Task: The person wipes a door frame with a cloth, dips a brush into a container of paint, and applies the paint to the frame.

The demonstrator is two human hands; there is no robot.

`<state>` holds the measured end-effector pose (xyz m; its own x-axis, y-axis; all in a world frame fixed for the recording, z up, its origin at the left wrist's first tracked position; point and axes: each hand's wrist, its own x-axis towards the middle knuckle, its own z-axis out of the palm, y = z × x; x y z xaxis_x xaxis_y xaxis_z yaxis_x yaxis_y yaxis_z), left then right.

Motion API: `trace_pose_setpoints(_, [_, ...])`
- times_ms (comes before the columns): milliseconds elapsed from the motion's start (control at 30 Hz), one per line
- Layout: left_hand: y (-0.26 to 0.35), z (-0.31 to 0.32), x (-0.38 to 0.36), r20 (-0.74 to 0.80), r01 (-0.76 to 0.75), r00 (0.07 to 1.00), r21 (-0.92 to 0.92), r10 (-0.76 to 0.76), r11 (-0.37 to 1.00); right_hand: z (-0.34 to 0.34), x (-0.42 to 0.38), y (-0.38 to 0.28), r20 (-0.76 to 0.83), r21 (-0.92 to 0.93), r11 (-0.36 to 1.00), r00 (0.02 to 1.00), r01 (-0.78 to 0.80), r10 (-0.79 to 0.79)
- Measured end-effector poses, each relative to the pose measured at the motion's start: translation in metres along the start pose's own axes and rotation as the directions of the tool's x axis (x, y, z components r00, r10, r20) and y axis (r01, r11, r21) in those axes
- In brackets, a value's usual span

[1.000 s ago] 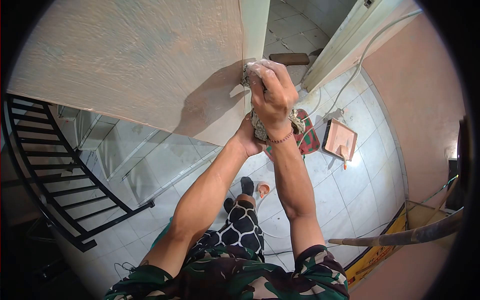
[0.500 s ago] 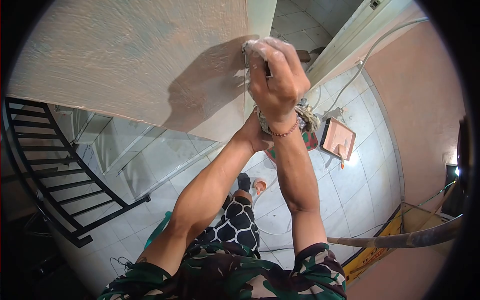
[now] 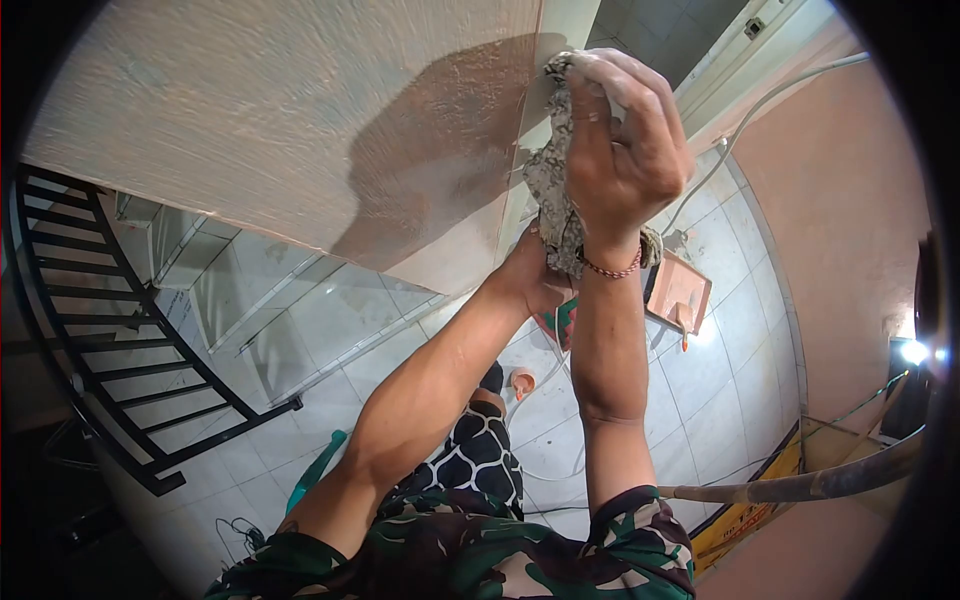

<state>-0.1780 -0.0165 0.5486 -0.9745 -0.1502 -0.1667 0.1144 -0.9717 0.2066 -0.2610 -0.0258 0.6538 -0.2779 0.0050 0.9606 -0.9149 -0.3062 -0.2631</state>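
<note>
A crumpled grey-and-white patterned rag [image 3: 556, 190] hangs between my two hands beside the wall's edge. My right hand [image 3: 630, 145], whitened with powder or paint on the fingers, is raised and pinches the rag's top end. Lower down, my left hand [image 3: 537, 275] is closed around the bunched lower part of the rag; its fingers are partly hidden behind the cloth and my right wrist. The painted wall [image 3: 270, 120], with brushed pinkish-grey streaks, stands close on the left and carries the shadow of my hand.
A paint tray [image 3: 680, 285] with a brush [image 3: 684, 318] lies on the tiled floor [image 3: 735, 350], and a small orange cup [image 3: 523, 382] stands near my foot. Black railing [image 3: 140, 320] and steps [image 3: 270, 300] are at left. A pale cable [image 3: 745, 125] runs along the right.
My right hand has moved up and right, drawing the rag out so that more of it shows between my hands. My left hand has shifted slightly right.
</note>
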Motion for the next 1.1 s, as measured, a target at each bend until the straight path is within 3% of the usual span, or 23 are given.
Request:
trace_pose_setpoints(33, [0.000, 0.000, -0.001, -0.035, 0.005, 0.999, 0.001, -0.005, 1.000, -0.001, 0.000, -0.004, 0.056, -0.034, 0.999, 0.998, -0.035, 0.037])
trace_pose_setpoints(67, [-0.001, -0.004, 0.001, -0.035, 0.009, 0.999, 0.001, -0.009, 1.000, 0.003, 0.001, 0.003, 0.036, -0.048, 0.995, 0.996, 0.085, -0.083])
trace_pose_setpoints(167, [-0.003, -0.016, 0.007, 0.007, 0.037, 0.999, -0.056, -0.036, 0.998, 0.002, 0.002, 0.002, 0.099, -0.144, 0.976, 0.984, 0.163, -0.150])
trace_pose_setpoints(233, [-0.004, -0.013, 0.005, -0.089, 0.033, 0.996, 0.006, -0.032, 0.999, 0.003, -0.002, 0.000, 0.108, -0.148, 0.977, 0.985, 0.152, -0.137])
trace_pose_setpoints(367, [-0.013, -0.019, 0.006, -0.089, 0.041, 0.995, 0.008, -0.040, 0.999, -0.003, -0.012, 0.001, 0.192, -0.160, 0.970, 0.969, 0.186, -0.154])
trace_pose_setpoints(467, [-0.018, -0.021, 0.005, 0.039, 0.049, 0.998, -0.022, -0.048, 0.999, -0.006, -0.023, 0.001, 0.213, -0.150, 0.974, 0.968, 0.167, -0.133])
trace_pose_setpoints(533, [-0.020, -0.015, 0.003, -0.064, 0.041, 0.997, -0.038, -0.043, 0.998, -0.007, -0.029, 0.002, 0.237, -0.153, 0.977, 0.966, 0.147, -0.108])
trace_pose_setpoints(767, [-0.010, -0.017, 0.002, -0.020, 0.034, 0.999, -0.012, -0.034, 0.999, 0.008, -0.017, 0.003, 0.087, -0.098, 0.975, 0.978, 0.197, -0.189])
trace_pose_setpoints(1100, [-0.013, 0.006, 0.002, 0.021, -0.004, 1.000, 0.009, 0.003, 1.000, 0.016, 0.014, -0.001, 0.024, -0.091, 0.962, 0.966, 0.258, -0.256])
